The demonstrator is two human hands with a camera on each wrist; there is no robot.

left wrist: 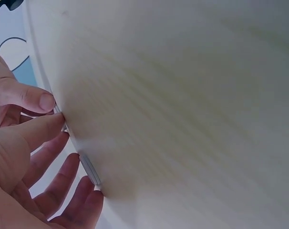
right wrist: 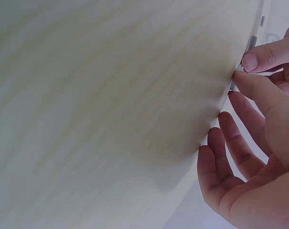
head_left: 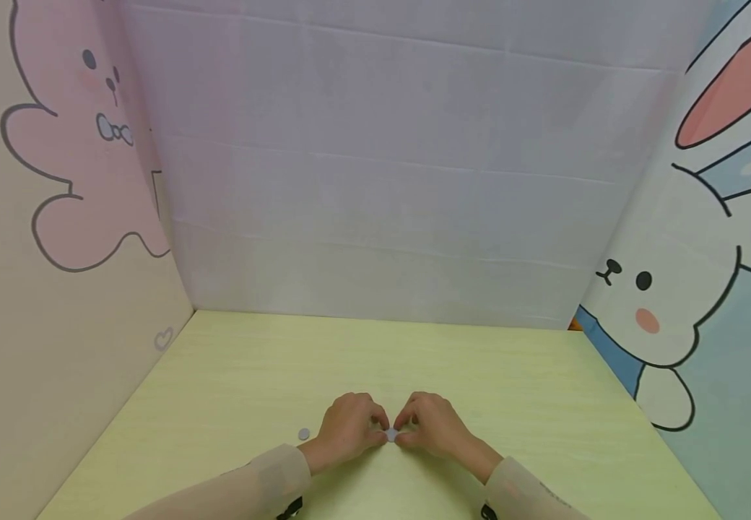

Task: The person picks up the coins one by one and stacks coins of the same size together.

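Note:
In the head view a small flat grey disc lies on the table between my two hands. My left hand pinches its left edge between thumb and forefinger, and my right hand pinches the right edge in the same way. The left wrist view catches this disc nearly edge-on, mostly covered by fingertips. Under the other fingers of the left hand sits a thicker grey piece, seen from the side and hidden in the head view. Left of that hand, another grey disc lies by itself.
The pale yellow tabletop reaches back to a white cloth wall. Side panels close it in: a pink bear drawing on the left, a white rabbit drawing on the right.

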